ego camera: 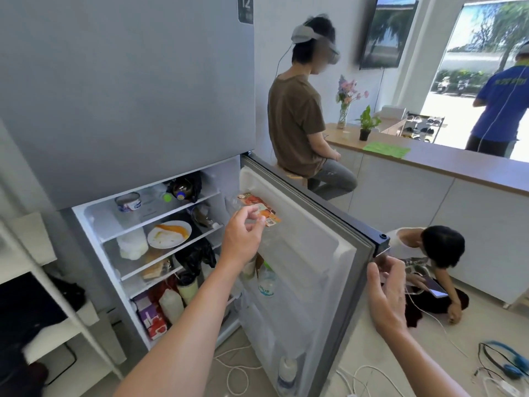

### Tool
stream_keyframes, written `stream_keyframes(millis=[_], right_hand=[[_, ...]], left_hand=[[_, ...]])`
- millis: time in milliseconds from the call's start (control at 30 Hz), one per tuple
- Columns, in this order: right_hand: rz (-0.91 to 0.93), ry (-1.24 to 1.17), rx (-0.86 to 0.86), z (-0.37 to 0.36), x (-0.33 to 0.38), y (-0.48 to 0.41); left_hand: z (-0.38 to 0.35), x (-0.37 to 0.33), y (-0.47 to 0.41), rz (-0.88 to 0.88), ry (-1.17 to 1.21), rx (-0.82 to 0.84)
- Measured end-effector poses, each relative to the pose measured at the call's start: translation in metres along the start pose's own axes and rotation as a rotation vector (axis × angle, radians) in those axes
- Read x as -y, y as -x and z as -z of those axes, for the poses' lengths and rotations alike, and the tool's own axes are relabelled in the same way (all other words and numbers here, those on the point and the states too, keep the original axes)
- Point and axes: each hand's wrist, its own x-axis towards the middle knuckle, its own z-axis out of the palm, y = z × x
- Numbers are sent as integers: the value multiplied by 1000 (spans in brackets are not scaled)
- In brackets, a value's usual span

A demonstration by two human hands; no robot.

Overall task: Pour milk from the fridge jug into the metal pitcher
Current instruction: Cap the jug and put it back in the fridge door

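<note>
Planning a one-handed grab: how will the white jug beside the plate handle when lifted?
The white jug looks white throughout, so probably full and heavy for its size. Its plastic walls may flex when squeezed. Squat and broad, it seems unlikely to tip.

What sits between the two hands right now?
The open fridge door, seen in the head view: the left hand hovers before its shelves, the right hand by its outer edge.

The fridge door [315, 267] stands open right of the shelves [154, 216]; a plate [169, 234] lies on one (a bottle [266, 283] stands in the door rack).
</note>
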Motion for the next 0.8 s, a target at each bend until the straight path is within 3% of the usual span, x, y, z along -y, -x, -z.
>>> stream_keyframes(millis=[267, 433, 533, 800], right_hand=[[338, -62, 229, -40, 41, 44], [614, 3, 318, -70, 81, 41], [816, 39, 459, -95, 110, 34], [971, 141, 728, -173, 171, 24]], left_hand=[[42, 3, 19, -28, 27, -94], [71, 15, 33, 19, 27, -141], [91, 23, 41, 60, 24, -195], [138, 46, 58, 160, 93, -329]])
